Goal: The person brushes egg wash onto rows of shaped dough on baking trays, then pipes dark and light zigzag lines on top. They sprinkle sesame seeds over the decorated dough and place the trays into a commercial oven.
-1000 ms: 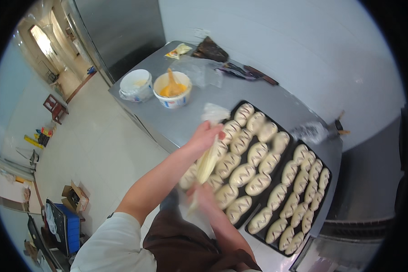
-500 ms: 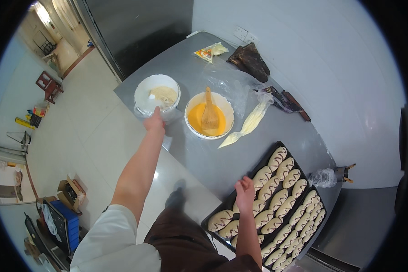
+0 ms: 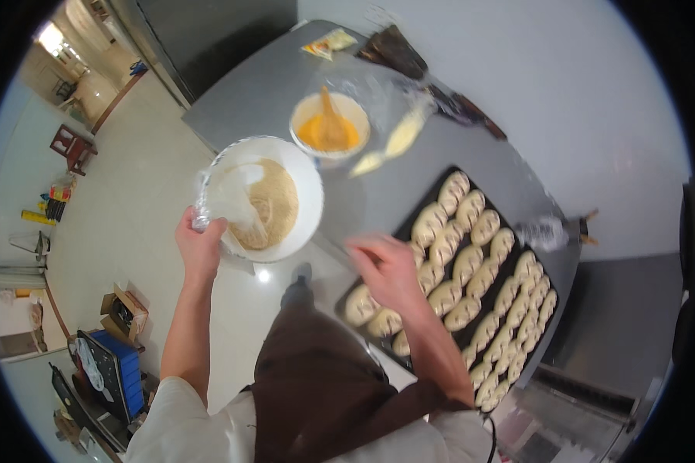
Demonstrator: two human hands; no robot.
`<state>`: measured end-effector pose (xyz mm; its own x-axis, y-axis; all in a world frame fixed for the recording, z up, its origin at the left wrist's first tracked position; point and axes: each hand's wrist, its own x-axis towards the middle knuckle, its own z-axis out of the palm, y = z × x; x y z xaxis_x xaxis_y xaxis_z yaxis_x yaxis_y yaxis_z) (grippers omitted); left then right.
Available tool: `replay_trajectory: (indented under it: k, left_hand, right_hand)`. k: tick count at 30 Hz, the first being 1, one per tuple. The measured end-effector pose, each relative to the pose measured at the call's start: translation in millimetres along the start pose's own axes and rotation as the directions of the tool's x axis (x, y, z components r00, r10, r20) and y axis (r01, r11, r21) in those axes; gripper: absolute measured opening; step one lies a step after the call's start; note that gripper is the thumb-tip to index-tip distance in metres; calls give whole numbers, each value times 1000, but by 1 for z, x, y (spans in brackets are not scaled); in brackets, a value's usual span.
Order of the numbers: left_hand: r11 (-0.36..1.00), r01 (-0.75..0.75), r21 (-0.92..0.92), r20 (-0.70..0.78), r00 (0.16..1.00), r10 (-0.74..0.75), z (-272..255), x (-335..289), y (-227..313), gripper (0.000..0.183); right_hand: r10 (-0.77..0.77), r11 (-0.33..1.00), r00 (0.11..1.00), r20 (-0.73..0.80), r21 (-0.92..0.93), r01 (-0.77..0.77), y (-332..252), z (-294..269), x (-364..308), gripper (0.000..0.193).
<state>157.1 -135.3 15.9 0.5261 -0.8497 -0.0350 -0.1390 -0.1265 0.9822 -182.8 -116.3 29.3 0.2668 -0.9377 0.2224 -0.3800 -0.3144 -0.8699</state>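
My left hand (image 3: 201, 245) grips the rim of a white tub (image 3: 309, 202), held tilted off the table's near left edge. Pale tan crumbs or powder (image 3: 282, 193) lie in the tub. A clear plastic bag (image 3: 235, 202) hangs over the rim and down inside, partly under my fingers. My right hand (image 3: 390, 270) is in the air between the tub and a black baking tray (image 3: 400, 224); its fingers look bent but are smeared by motion. Rows of oval dough pieces (image 3: 445, 243) with dark zigzag lines cover the tray.
On the grey table (image 3: 232, 100) stands a tub of orange-yellow liquid (image 3: 361, 114) with a wooden spatula (image 3: 330, 119) in it. Beside it lie a piping bag of pale cream (image 3: 404, 137), a small packet (image 3: 329, 44) and dark cloths (image 3: 394, 52). A clear-wrapped item (image 3: 544, 233) sits far right.
My left hand has lifted the white tub off the table and brought it nearer and tilted. My right hand has moved up and left, away from over the tray. The whole view has shifted.
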Motion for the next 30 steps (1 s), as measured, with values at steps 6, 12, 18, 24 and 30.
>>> replay_trajectory:
  k: [6, 12, 18, 24, 30]
  left_hand:
    - [1000, -10, -23, 378, 926, 18, 36, -204, 34, 17]
    - [997, 75, 30, 696, 714, -75, 82, -350, 25, 16]
    - [996, 88, -10, 859, 511, -37, 111, -440, 26, 16]
    - [998, 54, 18, 897, 440, -40, 136, -480, 30, 20]
    - [995, -88, 52, 927, 376, -15, 154, -500, 28, 24]
  right_hand:
    - [328, 756, 837, 437, -654, 45, -19, 1, -108, 13]
    - [553, 754, 756, 349, -596, -276, -19, -55, -296, 15]
    - [673, 672, 735, 84, -484, -560, -30, -89, -408, 17]
    - [762, 531, 642, -86, -484, -695, -24, -96, -456, 15]
    - [804, 575, 581, -128, -78, -814, -17, -138, -484, 23]
